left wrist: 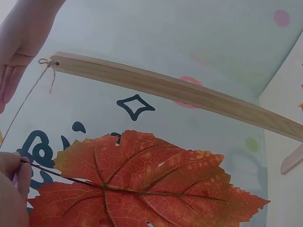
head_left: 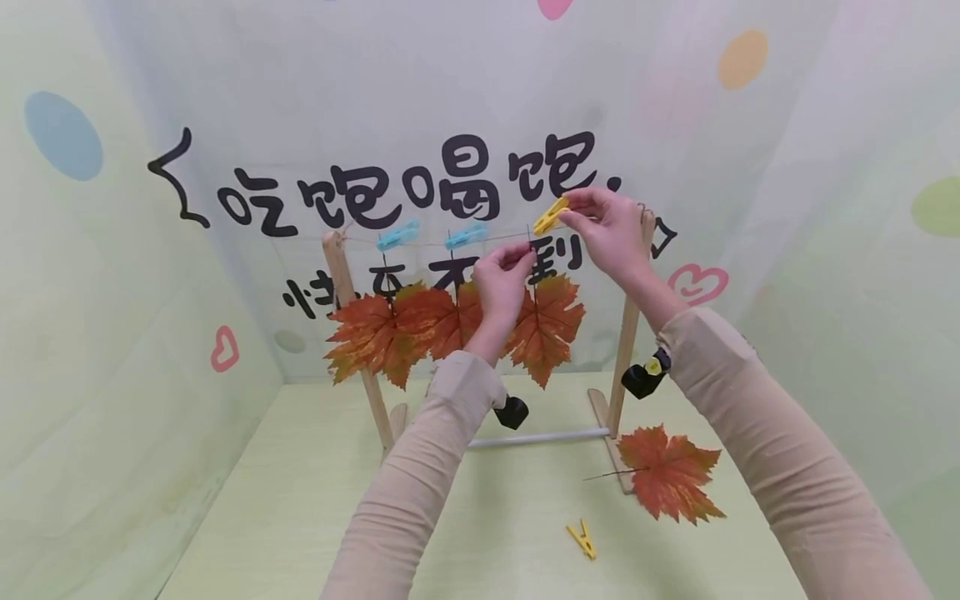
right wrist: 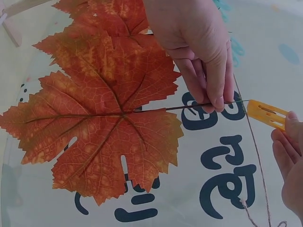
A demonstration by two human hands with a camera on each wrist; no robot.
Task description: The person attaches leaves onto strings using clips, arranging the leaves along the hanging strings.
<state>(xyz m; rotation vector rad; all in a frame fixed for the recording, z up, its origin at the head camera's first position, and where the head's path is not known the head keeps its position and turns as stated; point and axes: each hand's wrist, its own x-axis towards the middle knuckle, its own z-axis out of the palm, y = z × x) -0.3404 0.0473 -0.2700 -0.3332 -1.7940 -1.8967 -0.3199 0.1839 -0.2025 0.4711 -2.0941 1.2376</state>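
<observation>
My left hand (head_left: 501,285) pinches the thin dark stem of an orange-red maple leaf (head_left: 551,325) between thumb and fingertips. The leaf hangs below the string, its stem tip reaching up to the line. Just right of that, my right hand (head_left: 611,235) pinches a yellow clothespin (head_left: 551,217) by its handle end. In the right wrist view, the front of the clothespin (right wrist: 265,113) is right at the string (right wrist: 255,142) and the stem tip. Two more leaves (head_left: 367,333) hang to the left from blue clothespins (head_left: 397,236); my left hand and forearm partly cover the middle one.
Wooden posts (head_left: 628,358) at both sides hold the string, with a white rod (head_left: 543,437) joining them low down. On the table, another maple leaf (head_left: 670,473) lies at the right foot, and a second yellow clothespin (head_left: 582,539) lies nearer the front. A printed cloth backdrop stands behind.
</observation>
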